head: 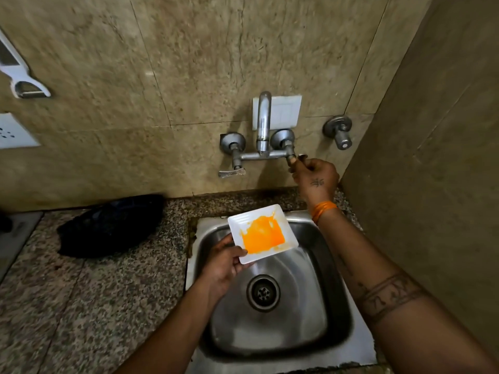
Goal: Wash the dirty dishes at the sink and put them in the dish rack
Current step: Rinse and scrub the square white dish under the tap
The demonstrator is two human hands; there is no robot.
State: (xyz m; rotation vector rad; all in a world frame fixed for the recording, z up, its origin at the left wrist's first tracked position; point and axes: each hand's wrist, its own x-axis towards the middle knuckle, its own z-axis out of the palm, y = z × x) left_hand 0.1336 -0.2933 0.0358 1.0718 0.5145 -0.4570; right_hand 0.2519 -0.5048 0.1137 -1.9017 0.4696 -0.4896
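Note:
A small square white plate (263, 233) smeared with orange sauce is held over the steel sink (340, 317). My left hand (221, 268) grips its near-left corner, thumb on top. My right hand (314, 178) is raised to the wall tap (263, 125) and its fingers curl round the right tap handle (299, 157). No water is visible from the spout. The sink basin holds nothing but its drain (263, 292).
A dark cloth or bag (110, 228) lies on the granite counter (81, 306) left of the sink. A second valve (339, 133) sticks out of the wall at right. A beige side wall (432, 184) closes in the right. White fittings (16, 68) hang at far left.

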